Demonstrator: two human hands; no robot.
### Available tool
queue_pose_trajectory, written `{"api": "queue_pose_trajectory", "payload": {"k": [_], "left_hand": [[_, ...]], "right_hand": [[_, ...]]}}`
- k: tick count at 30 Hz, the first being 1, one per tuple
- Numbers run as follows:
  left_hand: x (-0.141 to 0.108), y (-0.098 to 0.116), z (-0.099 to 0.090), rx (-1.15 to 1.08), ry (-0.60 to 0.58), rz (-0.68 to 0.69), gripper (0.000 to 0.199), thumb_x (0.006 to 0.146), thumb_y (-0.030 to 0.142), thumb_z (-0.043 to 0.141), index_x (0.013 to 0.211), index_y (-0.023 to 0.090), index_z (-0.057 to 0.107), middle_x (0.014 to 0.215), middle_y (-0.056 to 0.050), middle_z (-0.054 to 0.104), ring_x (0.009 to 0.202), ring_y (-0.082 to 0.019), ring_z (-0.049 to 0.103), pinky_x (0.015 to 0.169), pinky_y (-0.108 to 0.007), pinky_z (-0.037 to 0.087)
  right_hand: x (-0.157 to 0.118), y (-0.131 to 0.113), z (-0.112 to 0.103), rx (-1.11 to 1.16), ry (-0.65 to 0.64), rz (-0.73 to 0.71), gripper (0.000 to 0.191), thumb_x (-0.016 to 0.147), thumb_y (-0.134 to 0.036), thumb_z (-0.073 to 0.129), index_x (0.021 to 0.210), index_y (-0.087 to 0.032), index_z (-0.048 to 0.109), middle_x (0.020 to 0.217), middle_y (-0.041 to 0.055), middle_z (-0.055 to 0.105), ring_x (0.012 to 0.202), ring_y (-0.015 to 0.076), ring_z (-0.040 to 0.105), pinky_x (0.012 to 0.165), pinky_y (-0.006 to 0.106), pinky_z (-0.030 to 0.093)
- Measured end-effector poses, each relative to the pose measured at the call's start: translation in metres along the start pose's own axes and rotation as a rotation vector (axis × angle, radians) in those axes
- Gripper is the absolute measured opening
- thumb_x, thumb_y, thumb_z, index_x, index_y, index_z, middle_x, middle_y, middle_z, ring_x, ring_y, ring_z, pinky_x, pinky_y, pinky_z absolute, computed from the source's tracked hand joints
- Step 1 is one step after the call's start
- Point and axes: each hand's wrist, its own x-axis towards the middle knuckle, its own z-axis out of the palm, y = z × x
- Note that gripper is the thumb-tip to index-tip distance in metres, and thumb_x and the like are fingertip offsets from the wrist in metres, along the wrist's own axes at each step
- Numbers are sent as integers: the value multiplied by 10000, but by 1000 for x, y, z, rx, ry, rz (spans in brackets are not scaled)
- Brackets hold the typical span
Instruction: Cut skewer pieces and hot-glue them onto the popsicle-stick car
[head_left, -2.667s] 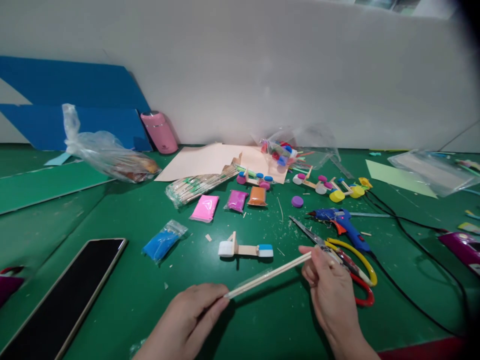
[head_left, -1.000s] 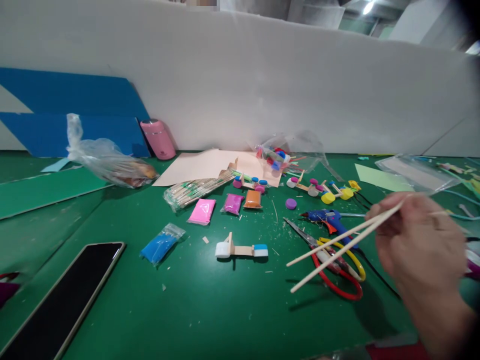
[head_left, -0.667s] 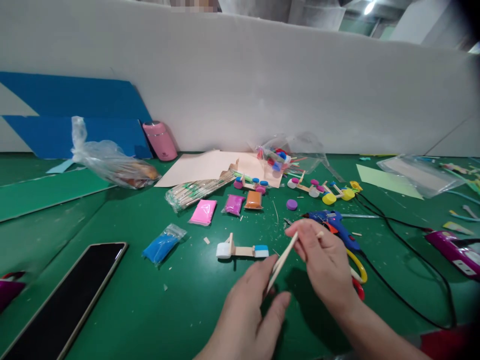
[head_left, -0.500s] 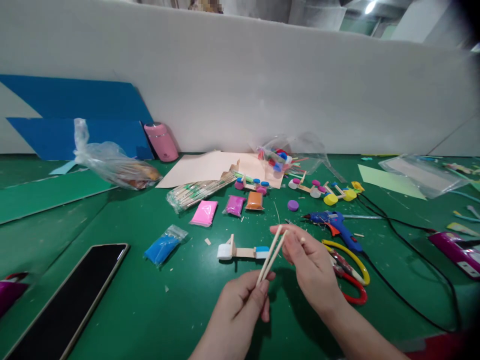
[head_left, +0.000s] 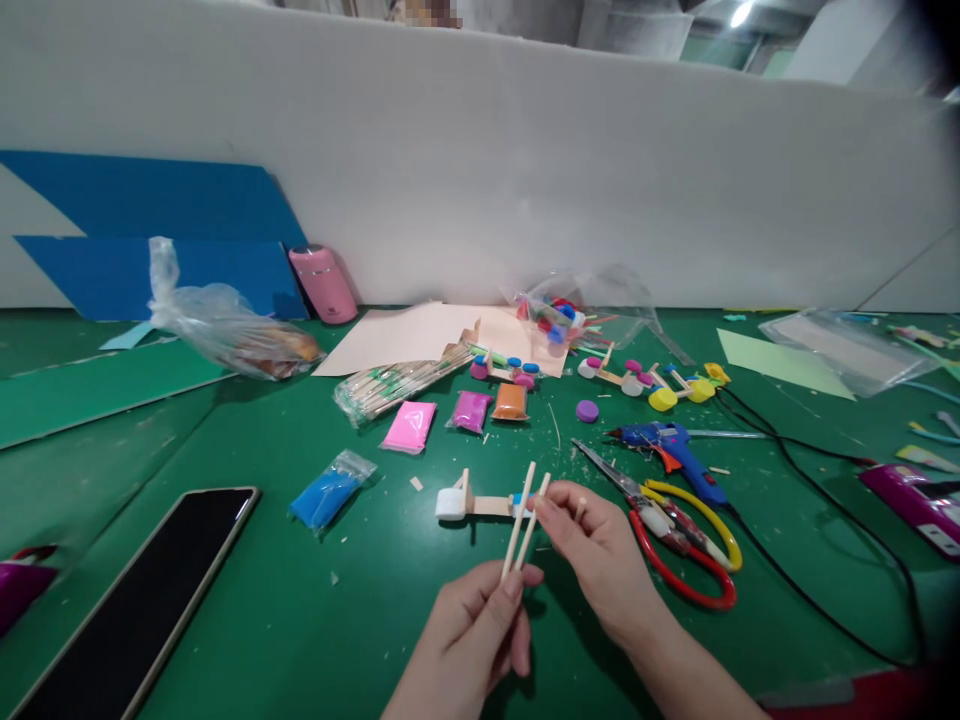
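Observation:
Two thin wooden sticks (head_left: pixel 517 530) stand side by side, slightly apart, their lower ends pinched in my left hand (head_left: pixel 480 620). My right hand (head_left: pixel 592 550) has its thumb and a finger closed at the upper part of the right-hand stick; another short stick end (head_left: pixel 580 508) pokes out between its fingers. Just behind the sticks lies a small wooden piece (head_left: pixel 491 506) with a white roll (head_left: pixel 451 504) at its left end and a blue part, partly hidden, at its right. Scissors (head_left: pixel 660 530) with red handles lie beside my right hand.
A blue glue gun (head_left: pixel 667 440) with a black cord lies at the right. Behind are clay packets (head_left: pixel 409 426), bagged sticks (head_left: pixel 397 385), small wheeled models (head_left: pixel 615 375) and a purple disc (head_left: pixel 587 411). A phone (head_left: pixel 142 600) lies at left, near a blue packet (head_left: pixel 330 490).
Both hands and the sticks have shifted slightly left, with my right hand also lower. The scissors' blades now show. The sticks look more upright.

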Motion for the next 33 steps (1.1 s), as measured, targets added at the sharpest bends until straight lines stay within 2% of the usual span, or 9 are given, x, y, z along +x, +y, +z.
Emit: {"api": "queue_pose_trajectory", "payload": {"k": [3, 6, 10, 12, 15, 20, 24, 30, 33], "left_hand": [[-3, 0, 0, 15, 78, 38, 369, 748, 464, 504, 845, 121, 600, 415, 50, 441, 417, -71, 311, 401, -181, 178], [-6, 0, 1, 30, 92, 45, 334, 751, 440, 513, 845, 133, 603, 396, 55, 437, 395, -70, 292, 382, -182, 151], [-7, 0, 4, 14, 131, 50, 317, 751, 428, 514, 858, 142, 598, 385, 56, 444, 377, -66, 280, 372, -178, 136], [-8, 0, 5, 19, 122, 45, 307, 753, 421, 514, 856, 144, 597, 393, 53, 457, 370, -64, 276, 368, -177, 135], [-8, 1, 5, 52, 108, 52, 274, 768, 396, 503, 831, 147, 598, 408, 50, 465, 364, -61, 271, 361, -178, 134], [-9, -1, 2, 138, 50, 59, 260, 764, 389, 510, 745, 146, 599, 477, 33, 494, 374, -61, 290, 358, -184, 147], [-12, -6, 2, 155, 70, 69, 319, 733, 449, 528, 696, 140, 601, 456, 47, 428, 415, -74, 326, 395, -184, 203], [-21, -3, -17, 129, 315, 184, 299, 706, 449, 567, 755, 159, 622, 502, 40, 429, 486, -96, 379, 445, -190, 286], [-22, 4, -37, 33, 458, 205, 296, 652, 442, 627, 795, 183, 624, 513, 46, 447, 498, -94, 393, 443, -170, 314]], "right_hand": [[-2, 1, 0, 217, -58, 72, 221, 815, -392, 498, 865, -185, 557, 553, -79, 283, 462, 65, 212, 430, 193, 204], [-3, 1, -2, 383, -69, 139, 296, 854, -411, 411, 813, -177, 587, 569, -62, 315, 469, 72, 271, 467, 198, 283], [-4, 2, -5, 374, -36, 152, 303, 842, -409, 432, 853, -178, 628, 742, 12, 480, 689, 131, 422, 650, 240, 358], [-4, 3, -6, 371, -55, 177, 319, 849, -412, 421, 883, -175, 632, 716, 6, 471, 666, 124, 404, 633, 233, 345], [-6, 4, -8, 354, -103, 213, 319, 846, -417, 430, 884, -173, 632, 591, -44, 348, 545, 97, 309, 535, 213, 291], [-12, 7, -11, 104, -171, 130, 330, 847, -424, 421, 866, -163, 622, 576, -47, 367, 542, 99, 309, 513, 220, 251], [-16, 9, -15, -84, -204, 74, 334, 874, -391, 377, 813, -156, 607, 563, -47, 358, 536, 102, 330, 507, 223, 261], [-18, 11, -26, -424, -62, -133, 298, 900, -320, 318, 711, -192, 510, 785, 13, 478, 713, 138, 466, 643, 243, 358], [-15, 14, -31, -621, -25, -158, 280, 907, -301, 278, 740, -206, 482, 734, 13, 503, 676, 149, 488, 607, 251, 380]]}}
